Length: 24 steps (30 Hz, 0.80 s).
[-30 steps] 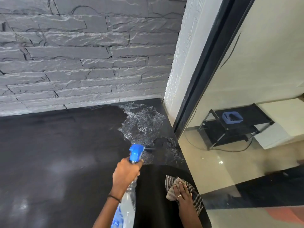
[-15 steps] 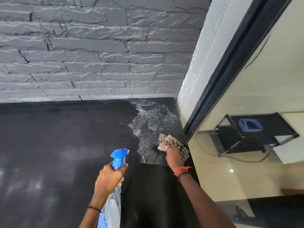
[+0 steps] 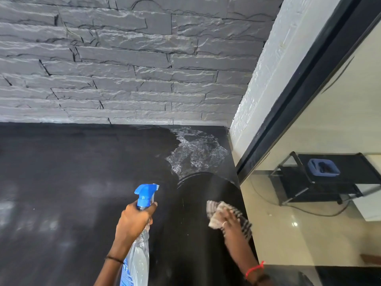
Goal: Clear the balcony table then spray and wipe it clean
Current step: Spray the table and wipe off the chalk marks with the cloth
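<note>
Black table point(image 3: 72, 193) still carries foam point(image 3: 198, 155) in its far right corner, which may dry streaky unless your right hand point(image 3: 228, 221), pressing the striped cloth point(image 3: 218, 213) near the edge, reaches it, while your left hand's point(image 3: 134, 221) grip wraps the spray bottle point(image 3: 142, 234).

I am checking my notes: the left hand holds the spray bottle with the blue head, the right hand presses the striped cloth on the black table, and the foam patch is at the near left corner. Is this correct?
Not quite. In the head view the foam patch lies at the far right corner of the black table, by the stone wall. The rest stands: the left hand holds the spray bottle, and the right hand presses the striped cloth.
</note>
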Motion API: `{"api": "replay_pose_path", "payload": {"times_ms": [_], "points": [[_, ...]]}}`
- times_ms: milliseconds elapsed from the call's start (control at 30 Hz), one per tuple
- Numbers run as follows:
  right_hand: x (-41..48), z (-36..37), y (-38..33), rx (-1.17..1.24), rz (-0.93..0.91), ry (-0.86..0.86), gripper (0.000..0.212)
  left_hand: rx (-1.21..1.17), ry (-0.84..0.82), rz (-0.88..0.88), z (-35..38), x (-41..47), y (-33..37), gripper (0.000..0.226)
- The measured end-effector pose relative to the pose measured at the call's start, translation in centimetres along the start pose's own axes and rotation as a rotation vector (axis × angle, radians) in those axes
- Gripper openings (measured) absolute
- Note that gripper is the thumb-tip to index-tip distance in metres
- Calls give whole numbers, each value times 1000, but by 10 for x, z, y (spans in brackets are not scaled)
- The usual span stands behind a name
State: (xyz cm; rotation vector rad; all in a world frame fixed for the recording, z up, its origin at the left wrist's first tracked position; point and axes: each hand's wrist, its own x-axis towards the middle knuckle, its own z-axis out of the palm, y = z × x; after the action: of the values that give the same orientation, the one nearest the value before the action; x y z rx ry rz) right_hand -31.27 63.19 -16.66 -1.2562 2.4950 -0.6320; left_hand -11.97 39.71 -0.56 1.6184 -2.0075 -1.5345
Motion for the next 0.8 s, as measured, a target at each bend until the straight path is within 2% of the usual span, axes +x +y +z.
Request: {"api": "replay_pose_path", "payload": {"times_ms": [67, 133, 267, 367, 500, 600, 667, 800], "points": [[28, -19, 18, -60, 125, 37, 74, -3, 18, -13, 0, -1, 0, 27], [67, -28, 21, -83, 164, 59, 69, -5, 26, -22, 1, -2, 0, 27], [136, -25, -17, -119, 96, 27, 55, -15, 33, -28, 3, -4, 0, 28], [149, -2, -67, -62, -52, 30, 43, -16, 56, -32, 2, -3, 0, 28], [101, 38, -112, -80, -294, -63, 48, -20, 81, -36, 0, -1, 2, 28], [34, 52, -107, -139, -488, -64, 71, -30, 91, -38, -3, 4, 5, 28], [-1, 55, -81, -158, -486, -106, 66, -49, 95, -36, -5, 8, 6, 28], [-18, 28, -4, -213, -296, -61, 57, -55, 81, -17, -4, 14, 10, 26]]}}
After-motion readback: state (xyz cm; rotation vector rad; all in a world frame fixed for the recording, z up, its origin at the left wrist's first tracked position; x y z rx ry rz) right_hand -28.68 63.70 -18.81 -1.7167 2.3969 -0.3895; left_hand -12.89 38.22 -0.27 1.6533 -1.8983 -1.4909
